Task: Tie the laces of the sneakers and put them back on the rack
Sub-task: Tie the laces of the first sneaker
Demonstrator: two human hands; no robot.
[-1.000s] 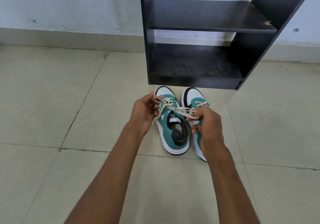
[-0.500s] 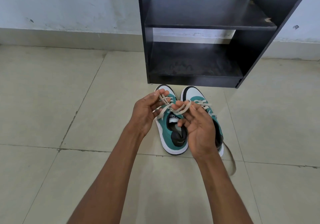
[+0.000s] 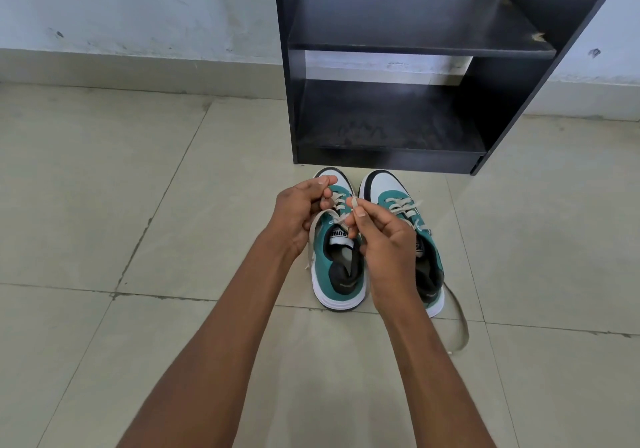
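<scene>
Two teal-and-white sneakers stand side by side on the tiled floor (image 3: pixel 104 205), toes pointing at the black rack (image 3: pixel 388 49) just beyond them. Both hands work over the left sneaker (image 3: pixel 341 274). The left hand (image 3: pixel 298 212) has its grip closed, thumb against fingers, on a strand of the left sneaker's lace (image 3: pixel 317 225), which loops down past the shoe's outer side. The right hand (image 3: pixel 384 239) pinches another part of the same lace between thumb and forefinger, the remaining fingers loosely curled; the two grips nearly touch above the eyelets.

Progress, as judged: early. No finished bow shows on the left sneaker, so its knot appears to be in the making. The right sneaker (image 3: pixel 408 225), just beyond and to the right of the right grip, is laced across but untied, one loose lace end (image 3: pixel 459 323) trailing on the floor behind its heel. Left to do: both bows, then both placements.

Clearances: the rack's lower shelf (image 3: pixel 388 125) and upper shelf (image 3: pixel 415 21) lie ahead of the grips, both bare, bounded by dark side panels. The lower opening sits near floor level, so entry would be a low forward slide. Open floor surrounds the grips on both sides.
</scene>
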